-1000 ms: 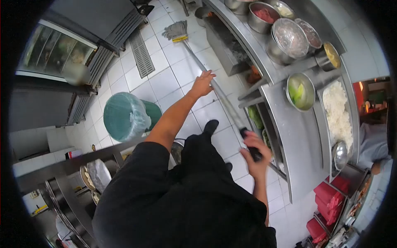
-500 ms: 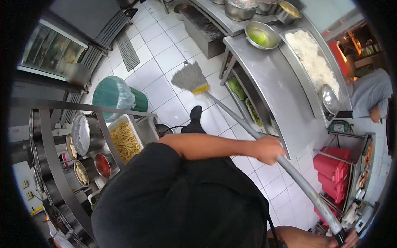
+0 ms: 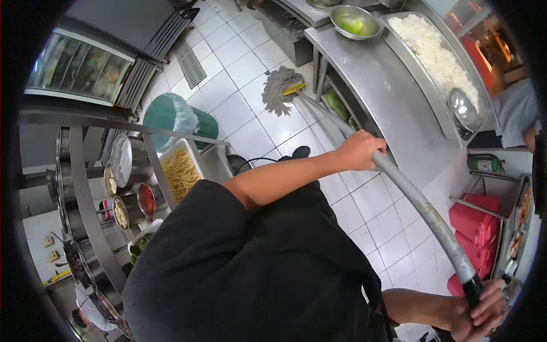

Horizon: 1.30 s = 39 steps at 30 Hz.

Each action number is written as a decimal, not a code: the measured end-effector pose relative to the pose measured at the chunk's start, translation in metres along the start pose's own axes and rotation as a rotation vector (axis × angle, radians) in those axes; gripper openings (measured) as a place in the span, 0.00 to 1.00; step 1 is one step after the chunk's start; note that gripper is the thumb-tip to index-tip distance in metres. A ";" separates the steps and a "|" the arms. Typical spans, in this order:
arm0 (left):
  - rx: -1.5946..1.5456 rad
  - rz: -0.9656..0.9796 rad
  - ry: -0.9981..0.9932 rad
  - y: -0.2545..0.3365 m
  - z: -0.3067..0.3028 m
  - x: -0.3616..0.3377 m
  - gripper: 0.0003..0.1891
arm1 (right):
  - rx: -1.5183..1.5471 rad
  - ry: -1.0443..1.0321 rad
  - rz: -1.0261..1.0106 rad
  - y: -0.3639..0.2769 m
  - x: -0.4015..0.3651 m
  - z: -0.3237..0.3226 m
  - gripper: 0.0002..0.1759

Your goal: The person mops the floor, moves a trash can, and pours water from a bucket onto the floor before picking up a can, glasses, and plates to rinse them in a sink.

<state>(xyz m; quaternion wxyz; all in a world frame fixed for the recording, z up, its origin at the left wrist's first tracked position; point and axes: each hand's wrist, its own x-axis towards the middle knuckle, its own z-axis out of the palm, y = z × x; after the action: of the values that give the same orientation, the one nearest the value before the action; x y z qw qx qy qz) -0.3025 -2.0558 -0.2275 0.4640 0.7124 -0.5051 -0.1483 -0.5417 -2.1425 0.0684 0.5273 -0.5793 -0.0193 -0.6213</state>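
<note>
A string mop (image 3: pixel 416 202) with a long grey handle slants across my front. Its grey strands (image 3: pixel 279 92) lie spread on the white tiles beside the steel counter's leg, under a yellow clamp. Partway along the handle, my left hand (image 3: pixel 360 151) is closed around the shaft, with the arm stretched across my body. At the lower right, my right hand (image 3: pixel 481 314) grips the black upper end. One dark shoe (image 3: pixel 301 152) shows on the floor below the mop head.
The steel counter (image 3: pixel 387 97) on the right bears a rice tray (image 3: pixel 461 134) and a metal bowl (image 3: pixel 369 27). To the left stand a green bin (image 3: pixel 158 122), fries (image 3: pixel 181 174) and a pot rack (image 3: pixel 91 211). Red containers (image 3: pixel 473 216) sit at right; another person's sleeve (image 3: pixel 515 108) shows beyond.
The mop head has moved right, closer to the counter, and its strands have fanned out. Both hands keep their hold. My foot has shifted right, and the view has turned slightly.
</note>
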 end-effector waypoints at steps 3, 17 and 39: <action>-0.044 -0.097 -0.015 0.028 -0.001 -0.007 0.05 | 0.162 -0.226 0.014 0.000 0.047 -0.028 0.07; 0.319 -0.294 -0.025 -0.106 -0.076 -0.076 0.14 | 0.329 -0.694 0.582 0.155 -0.036 -0.028 0.08; 0.213 -0.311 -0.046 0.159 0.289 0.021 0.08 | -0.072 -0.761 0.185 -0.018 0.128 -0.432 0.09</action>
<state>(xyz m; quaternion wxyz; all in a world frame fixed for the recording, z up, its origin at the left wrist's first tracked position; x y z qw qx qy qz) -0.5827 -2.2308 -0.2453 0.3459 0.8233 -0.4123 -0.1803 -0.8272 -2.4898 0.0318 0.5155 -0.7856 -0.1392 -0.3125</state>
